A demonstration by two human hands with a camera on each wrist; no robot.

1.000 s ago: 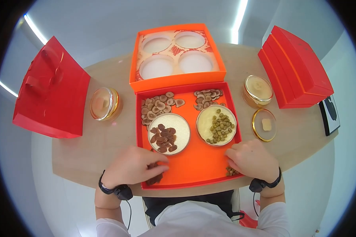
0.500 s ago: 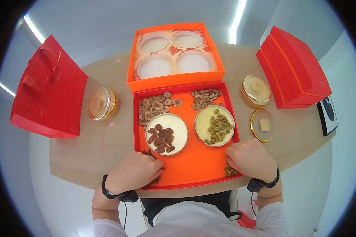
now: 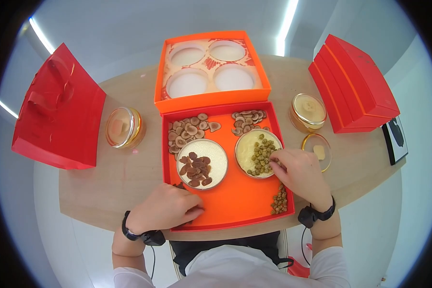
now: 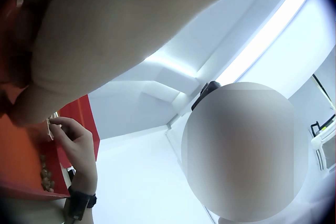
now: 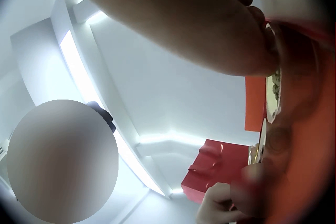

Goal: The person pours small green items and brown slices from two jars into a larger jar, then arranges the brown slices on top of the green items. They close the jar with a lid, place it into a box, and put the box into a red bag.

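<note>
My right hand [image 3: 301,174] reaches over the right-hand round dish [image 3: 243,152], its thumb and fingers pinched at small green dried balls [image 3: 260,150] heaped on the pale surface. More green balls [image 3: 279,201] lie in the box's front right corner, below that wrist. At the front left my left hand [image 3: 164,205] bends its fingers over a pile of dark brown dried pieces [image 3: 179,186], mostly hidden beneath it; I cannot tell whether it holds any. Ahead of it, a second round dish [image 3: 217,158] carries reddish-brown dried pieces [image 3: 195,169]. Both dishes sit inside the red box [image 3: 230,218].
Brown dried slices [image 3: 189,128] line the box's back left, with more slices [image 3: 248,120] at back right. Behind stands an orange tray [image 3: 211,94] with round recesses. Around it are a red bag [image 3: 62,115], jars [image 3: 125,128] [image 3: 307,113], a gold-rimmed lid [image 3: 317,149] and a red box [image 3: 355,91].
My right hand has moved from the green pile in the front corner up and left to the right dish, uncovering that pile. My left hand stays over the dark pieces, shifting slightly.
</note>
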